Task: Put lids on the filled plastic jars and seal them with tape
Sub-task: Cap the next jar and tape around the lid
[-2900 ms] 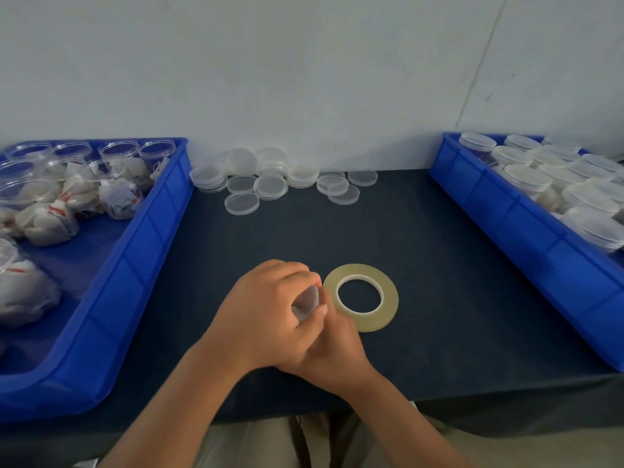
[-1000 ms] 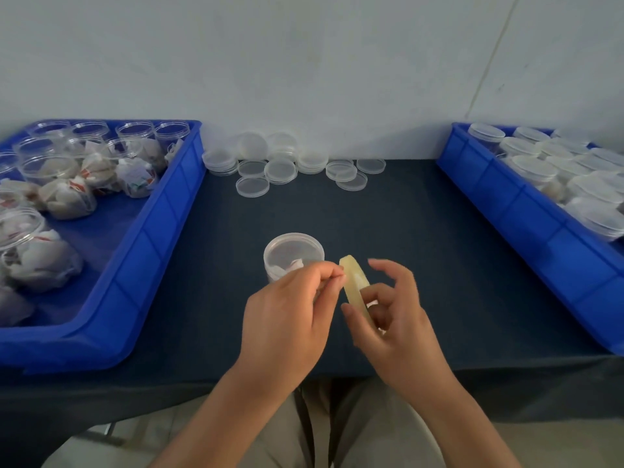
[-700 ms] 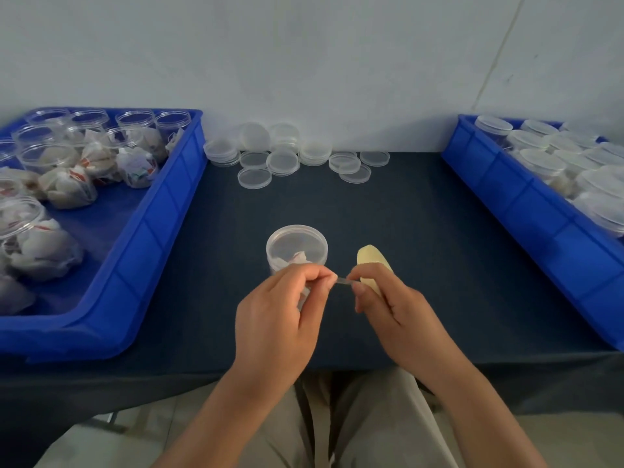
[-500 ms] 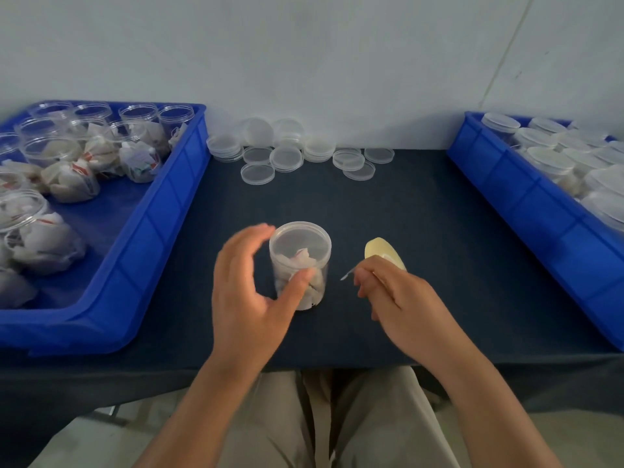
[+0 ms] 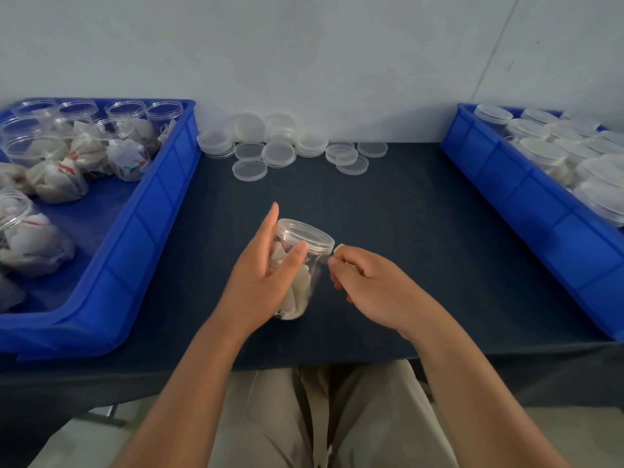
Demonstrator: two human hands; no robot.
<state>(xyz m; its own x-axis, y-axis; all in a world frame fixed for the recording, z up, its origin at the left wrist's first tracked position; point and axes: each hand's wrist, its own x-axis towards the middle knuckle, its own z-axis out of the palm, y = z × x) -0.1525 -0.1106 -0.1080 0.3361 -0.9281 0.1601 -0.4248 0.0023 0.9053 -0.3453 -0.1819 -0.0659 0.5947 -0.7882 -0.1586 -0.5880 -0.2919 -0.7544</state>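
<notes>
left hand point(image 5: 266, 282) grips clear lidded plastic jar point(image 5: 305, 236) of white packets; right hand point(image 5: 368, 285) pinches yellowish tape roll point(image 5: 338, 247); dark blue tabletop point(image 5: 405, 214), pale wall point(image 5: 304, 45).

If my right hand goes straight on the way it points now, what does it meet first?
Probably the lid on the jar in the left hand: the right hand, holding the tape, points at its rim from close by.
</notes>
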